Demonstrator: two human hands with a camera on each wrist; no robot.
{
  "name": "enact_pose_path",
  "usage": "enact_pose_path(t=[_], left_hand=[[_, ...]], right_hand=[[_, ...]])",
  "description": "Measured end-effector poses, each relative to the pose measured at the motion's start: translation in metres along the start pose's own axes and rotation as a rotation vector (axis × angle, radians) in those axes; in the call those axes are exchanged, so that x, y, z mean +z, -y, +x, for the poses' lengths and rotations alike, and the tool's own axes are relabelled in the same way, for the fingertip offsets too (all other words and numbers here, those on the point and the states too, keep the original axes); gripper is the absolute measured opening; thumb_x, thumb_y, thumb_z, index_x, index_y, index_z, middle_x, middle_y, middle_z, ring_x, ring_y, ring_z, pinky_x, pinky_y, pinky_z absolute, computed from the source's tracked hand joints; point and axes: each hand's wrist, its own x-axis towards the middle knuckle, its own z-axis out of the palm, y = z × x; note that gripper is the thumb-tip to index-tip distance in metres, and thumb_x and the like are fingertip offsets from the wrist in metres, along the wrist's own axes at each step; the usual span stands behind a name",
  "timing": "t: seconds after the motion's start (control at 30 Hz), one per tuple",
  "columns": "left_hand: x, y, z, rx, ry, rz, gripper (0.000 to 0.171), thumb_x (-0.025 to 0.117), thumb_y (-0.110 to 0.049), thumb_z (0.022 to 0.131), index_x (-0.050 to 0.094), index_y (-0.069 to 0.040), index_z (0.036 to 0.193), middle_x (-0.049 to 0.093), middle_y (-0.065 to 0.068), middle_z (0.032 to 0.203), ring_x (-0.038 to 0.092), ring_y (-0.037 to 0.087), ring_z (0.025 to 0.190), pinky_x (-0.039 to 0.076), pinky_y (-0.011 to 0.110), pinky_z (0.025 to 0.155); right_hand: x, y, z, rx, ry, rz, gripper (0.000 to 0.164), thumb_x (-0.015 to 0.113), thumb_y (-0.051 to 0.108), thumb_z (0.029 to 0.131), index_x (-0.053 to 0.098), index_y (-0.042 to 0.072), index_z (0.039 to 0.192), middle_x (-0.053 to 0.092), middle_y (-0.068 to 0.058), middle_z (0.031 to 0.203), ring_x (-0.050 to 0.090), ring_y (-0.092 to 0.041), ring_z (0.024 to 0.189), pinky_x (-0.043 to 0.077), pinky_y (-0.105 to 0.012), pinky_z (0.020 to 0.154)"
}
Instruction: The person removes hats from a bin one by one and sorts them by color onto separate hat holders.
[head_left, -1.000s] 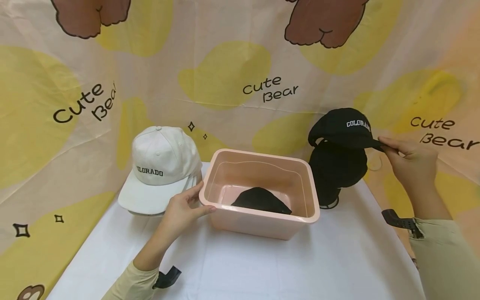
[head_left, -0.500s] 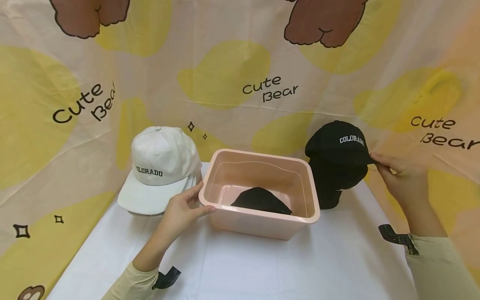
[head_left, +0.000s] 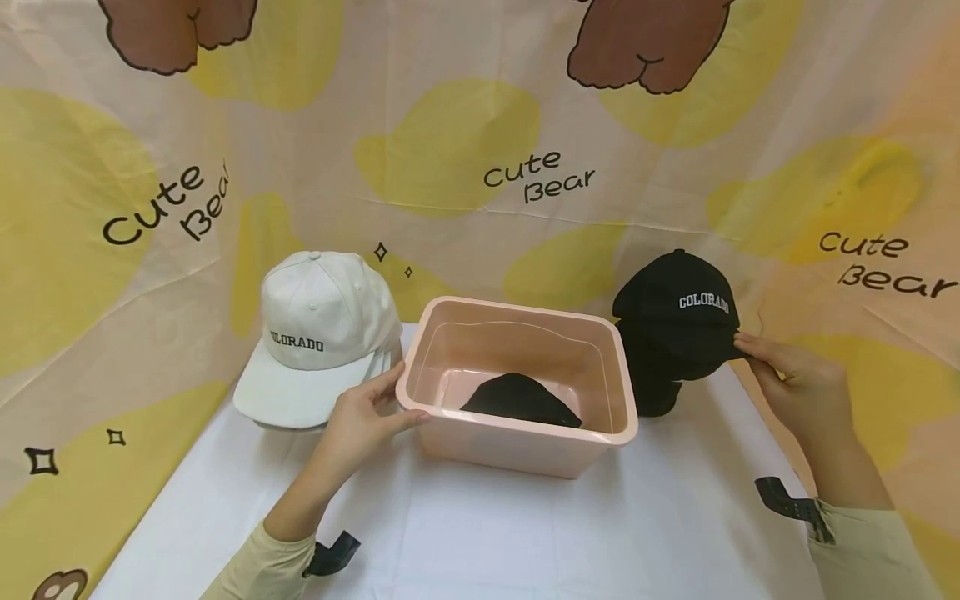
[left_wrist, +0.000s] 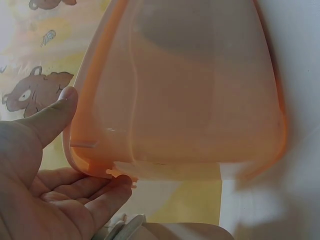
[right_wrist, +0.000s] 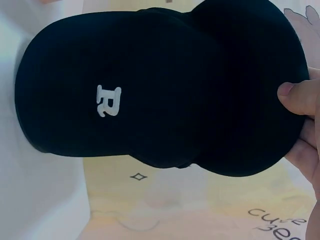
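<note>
My right hand (head_left: 806,392) pinches the brim of a black baseball cap (head_left: 675,287) with white COLORADO lettering, thumb on one face and fingers on the other. That cap sits over other black headwear at the right; how many pieces lie beneath is hard to tell. In the right wrist view a black cap with a white R (right_wrist: 60,85) shows below the held brim (right_wrist: 250,105). My left hand (head_left: 367,421) grips the left corner rim of a pink plastic basin (head_left: 510,454). Inside the basin lies a black cloth item (head_left: 521,400), partly hidden by the front wall.
White baseball caps (head_left: 322,300), seemingly stacked, stand left of the basin, the top one lettered in black. A white cloth (head_left: 480,542) covers the table. Behind hangs a pink and yellow printed backdrop (head_left: 442,150) with bears and writing.
My right hand has lowered the COLORADO cap onto the black headwear below, its brim tilting further down. The left hand and the basin have stayed in place.
</note>
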Motion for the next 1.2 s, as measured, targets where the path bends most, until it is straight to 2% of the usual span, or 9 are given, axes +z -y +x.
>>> enact_pose_path(t=[0.13,0.23,0.5,0.77,0.83,0.93,1.03,1.13,1.2], left_hand=[[0.0,0.001,0.0,0.007,-0.004,-0.007,0.094,0.094,-0.03,0.074,0.048,0.004,0.149,0.048,0.018,0.153,0.057,0.03,0.133,0.054,0.037,0.103],[0.0,0.0,0.0,0.001,0.002,-0.017,0.094,0.094,-0.03,0.075,0.048,0.003,0.149,0.048,0.018,0.153,0.056,0.03,0.134,0.054,0.037,0.103],[-0.002,-0.002,-0.001,-0.003,0.008,0.012,0.095,0.093,-0.034,0.074,0.048,0.002,0.149,0.049,0.017,0.153,0.057,0.029,0.133,0.054,0.036,0.102],[-0.001,0.001,0.002,-0.016,0.022,-0.029,0.095,0.094,-0.031,0.075,0.046,0.002,0.15,0.047,0.018,0.154,0.056,0.029,0.134,0.054,0.035,0.102],[0.0,0.002,0.002,-0.022,0.024,-0.032,0.095,0.094,-0.03,0.075,0.046,0.002,0.151,0.046,0.018,0.154,0.056,0.029,0.134,0.054,0.035,0.102],[0.0,0.002,0.002,-0.025,0.023,-0.026,0.095,0.093,-0.031,0.075,0.046,0.002,0.151,0.047,0.018,0.154,0.057,0.03,0.133,0.055,0.035,0.101],[-0.001,0.001,0.002,-0.026,0.025,-0.023,0.096,0.093,-0.032,0.075,0.046,0.001,0.151,0.047,0.017,0.154,0.057,0.03,0.133,0.055,0.036,0.101],[-0.002,0.0,0.001,-0.031,0.024,-0.02,0.096,0.093,-0.032,0.075,0.045,0.001,0.151,0.047,0.017,0.154,0.057,0.03,0.133,0.055,0.036,0.101],[-0.002,0.0,0.001,-0.033,0.024,-0.022,0.096,0.093,-0.032,0.075,0.045,0.002,0.151,0.046,0.017,0.155,0.056,0.03,0.134,0.055,0.036,0.101]], right_hand=[[-0.002,0.0,-0.008,-0.012,0.033,-0.023,0.036,0.061,0.03,0.103,0.082,0.003,0.095,0.077,-0.013,0.103,0.046,0.026,0.116,0.032,0.006,0.098],[-0.003,0.002,-0.017,-0.005,0.067,-0.029,0.048,0.055,0.043,0.106,0.082,0.005,0.096,0.077,-0.016,0.101,0.045,0.026,0.117,0.03,0.007,0.097],[-0.002,0.011,-0.04,0.003,0.172,0.007,0.055,0.051,0.049,0.106,0.082,0.005,0.099,0.077,-0.02,0.095,0.042,0.026,0.119,0.03,0.005,0.1],[-0.007,0.005,-0.039,0.082,0.243,0.07,0.064,0.046,0.06,0.1,0.082,0.008,0.102,0.077,-0.022,0.095,0.044,0.029,0.115,0.035,0.007,0.089],[-0.01,0.003,-0.037,0.083,0.27,0.092,0.055,0.054,0.055,0.099,0.082,0.007,0.103,0.077,-0.022,0.097,0.045,0.028,0.116,0.036,0.006,0.092],[-0.014,0.002,-0.036,0.09,0.324,0.105,0.023,0.081,0.02,0.088,0.081,0.007,0.107,0.077,-0.021,0.103,0.045,0.026,0.12,0.033,0.005,0.1],[-0.019,0.004,-0.031,0.136,0.407,0.098,0.052,0.089,-0.007,0.064,0.079,0.008,0.113,0.075,-0.021,0.112,0.041,0.028,0.122,0.03,0.006,0.101],[-0.025,0.006,-0.024,0.201,0.514,0.095,0.057,0.091,0.0,0.067,0.076,0.013,0.121,0.071,0.005,0.128,0.034,0.032,0.121,0.025,0.009,0.098],[-0.029,0.008,-0.017,0.244,0.583,0.114,0.056,0.09,0.008,0.074,0.073,0.016,0.126,0.067,0.014,0.132,0.032,0.031,0.121,0.024,0.009,0.095]])
